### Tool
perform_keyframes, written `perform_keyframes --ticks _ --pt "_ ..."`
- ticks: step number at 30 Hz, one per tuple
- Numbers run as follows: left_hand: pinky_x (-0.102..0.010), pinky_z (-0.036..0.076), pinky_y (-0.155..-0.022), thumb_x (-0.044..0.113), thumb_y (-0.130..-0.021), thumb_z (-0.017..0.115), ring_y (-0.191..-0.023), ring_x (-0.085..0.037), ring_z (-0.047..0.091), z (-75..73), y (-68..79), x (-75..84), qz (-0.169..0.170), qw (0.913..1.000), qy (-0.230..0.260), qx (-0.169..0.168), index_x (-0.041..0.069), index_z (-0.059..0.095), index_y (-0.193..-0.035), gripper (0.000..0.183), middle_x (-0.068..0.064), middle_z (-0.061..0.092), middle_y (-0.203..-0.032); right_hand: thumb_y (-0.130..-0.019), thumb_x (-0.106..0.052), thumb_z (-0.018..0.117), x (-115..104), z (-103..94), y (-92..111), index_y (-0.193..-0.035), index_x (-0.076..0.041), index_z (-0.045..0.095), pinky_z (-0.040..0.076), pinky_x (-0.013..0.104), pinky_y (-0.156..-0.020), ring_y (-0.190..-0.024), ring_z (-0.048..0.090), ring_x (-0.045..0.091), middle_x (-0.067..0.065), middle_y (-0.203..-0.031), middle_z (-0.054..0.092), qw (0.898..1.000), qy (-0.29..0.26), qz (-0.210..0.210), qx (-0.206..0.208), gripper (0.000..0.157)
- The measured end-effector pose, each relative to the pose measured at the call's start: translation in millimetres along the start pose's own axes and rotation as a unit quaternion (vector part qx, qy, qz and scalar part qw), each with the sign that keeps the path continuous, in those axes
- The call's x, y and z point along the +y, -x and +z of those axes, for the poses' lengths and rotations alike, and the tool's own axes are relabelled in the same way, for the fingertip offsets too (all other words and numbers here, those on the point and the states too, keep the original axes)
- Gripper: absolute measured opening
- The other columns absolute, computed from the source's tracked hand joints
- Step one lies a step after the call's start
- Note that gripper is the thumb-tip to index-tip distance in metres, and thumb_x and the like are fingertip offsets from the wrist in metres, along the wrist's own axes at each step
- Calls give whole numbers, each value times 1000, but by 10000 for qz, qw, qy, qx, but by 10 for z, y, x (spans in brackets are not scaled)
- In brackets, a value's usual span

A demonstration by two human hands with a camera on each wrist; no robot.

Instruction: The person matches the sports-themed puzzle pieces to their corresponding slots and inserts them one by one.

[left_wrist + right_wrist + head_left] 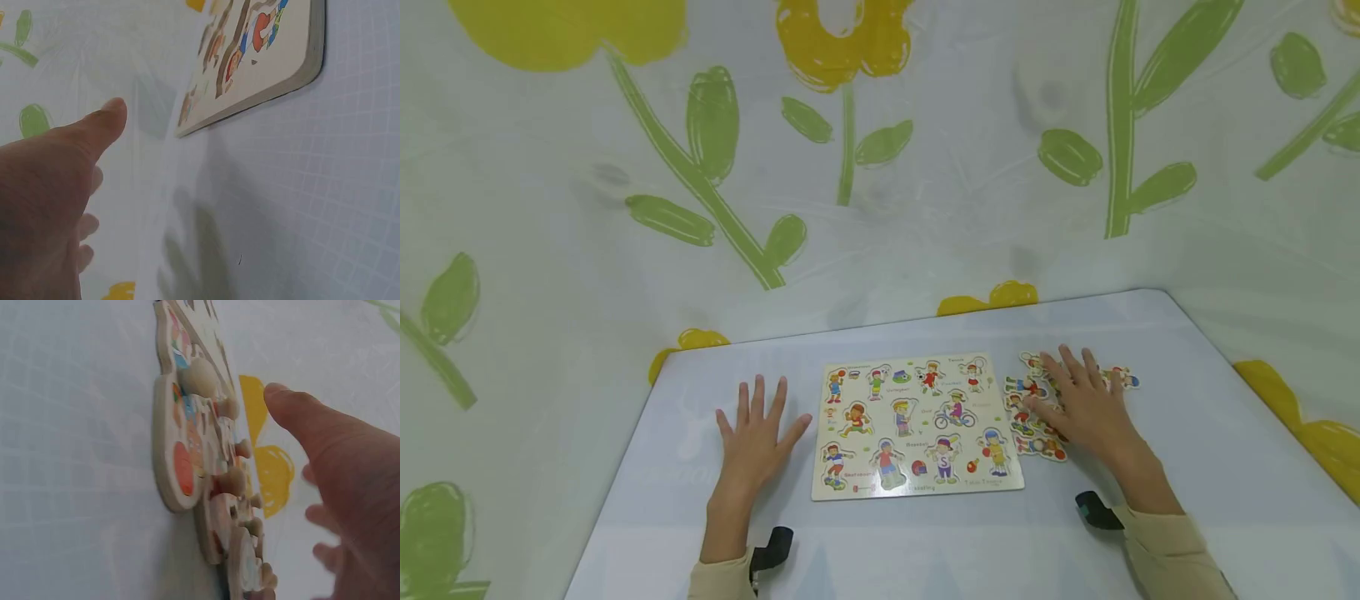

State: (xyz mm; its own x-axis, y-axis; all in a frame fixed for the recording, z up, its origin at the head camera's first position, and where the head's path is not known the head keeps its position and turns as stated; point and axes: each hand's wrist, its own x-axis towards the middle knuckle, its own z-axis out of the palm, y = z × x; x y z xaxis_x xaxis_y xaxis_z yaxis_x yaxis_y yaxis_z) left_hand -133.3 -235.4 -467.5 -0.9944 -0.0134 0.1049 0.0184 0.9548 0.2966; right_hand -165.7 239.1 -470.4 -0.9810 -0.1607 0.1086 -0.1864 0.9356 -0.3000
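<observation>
A flat wooden puzzle board (pixel 865 421) printed with children playing sports lies on the table. Left of it, my left hand (pixel 756 446) is spread with its fingers straight and holds nothing; the left wrist view shows this hand (pixel 56 162) apart from the board's edge (pixel 269 94). My right hand (pixel 1088 410) is spread over a cluster of loose wooden puzzle pieces (pixel 1036 448) right of the board, covering part of them. Small round wooden knobs (pixel 199 378) stand up from these pieces in the right wrist view, where the right hand's thumb (pixel 300 415) is apart from them.
The white table (pixel 880 550) carries the board and pieces. Behind it hangs a pale cloth (pixel 955 167) printed with yellow flowers and green leaves. Dark wrist-worn devices (pixel 772 550) show at both wrists.
</observation>
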Motion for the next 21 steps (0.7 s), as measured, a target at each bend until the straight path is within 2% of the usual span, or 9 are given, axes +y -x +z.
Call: perform_keyframes --ticks 2,4,7,9,12,16,19,21 --pt "-74 9 -112 54 -94 55 -148 -46 14 -2 -4 11 11 9999 100 -16 16 27 -156 78 -22 20 -161 -89 -52 64 -11 28 -2 -148 -12 41 20 75 -106 -141 29 48 24 -152 39 9993 -91 -227 285 75" --pt "-70 21 -112 52 -94 57 -145 -44 26 -7 -8 26 -21 9994 327 -74 17 30 -154 75 -21 29 -158 -86 -42 72 -34 53 -6 -136 -11 56 31 69 -101 -129 46 46 21 -135 57 9974 -122 -459 543 60" --pt "-61 39 -105 47 -93 62 -135 -39 45 -21 -10 62 -83 9975 674 -179 17 39 -150 69 -19 45 -148 -83 -32 77 -77 93 -11 -114 -12 70 40 61 -89 -106 60 38 12 -108 72 9959 -98 -630 646 38" --pt "-56 48 -97 41 -92 66 -123 -35 57 -21 -12 86 -141 9953 930 -218 17 47 -146 62 -16 55 -138 -83 -28 77 -106 113 -12 -103 -13 73 39 57 -84 -97 63 32 5 -96 74 9961 -99 -655 582 25" --pt "-46 54 -87 34 -90 70 -105 -27 65 -8 -14 113 -184 9931 1139 -204 17 56 -138 53 -12 64 -125 -82 -23 77 -137 137 -14 -95 -14 74 38 54 -82 -88 64 26 -2 -86 73 9963 -130 -685 509 16" --pt "-35 56 -78 24 -87 74 -91 -19 66 25 -19 129 -184 9893 1442 -105 15 65 -127 42 -9 69 -113 -81 -20 77 -164 151 -15 -91 -15 74 39 55 -83 -82 64 22 -3 -82 70 9954 -68 -791 540 12" --pt "-28 56 -72 18 -86 74 -88 -17 66 54 -25 132 -254 9843 1739 -190 14 67 -122 37 -8 70 -111 -81 -19 78 -181 150 -13 -91 -14 74 39 59 -86 -81 64 21 -2 -82 70 9951 -129 -805 563 12" --pt "-24 56 -67 15 -86 74 -86 -16 65 67 -28 135 -342 9799 1939 -323 14 68 -120 35 -8 70 -112 -81 -18 78 -191 150 -13 -92 -14 74 40 57 -85 -82 63 21 -2 -83 70 9949 -207 -798 573 12"
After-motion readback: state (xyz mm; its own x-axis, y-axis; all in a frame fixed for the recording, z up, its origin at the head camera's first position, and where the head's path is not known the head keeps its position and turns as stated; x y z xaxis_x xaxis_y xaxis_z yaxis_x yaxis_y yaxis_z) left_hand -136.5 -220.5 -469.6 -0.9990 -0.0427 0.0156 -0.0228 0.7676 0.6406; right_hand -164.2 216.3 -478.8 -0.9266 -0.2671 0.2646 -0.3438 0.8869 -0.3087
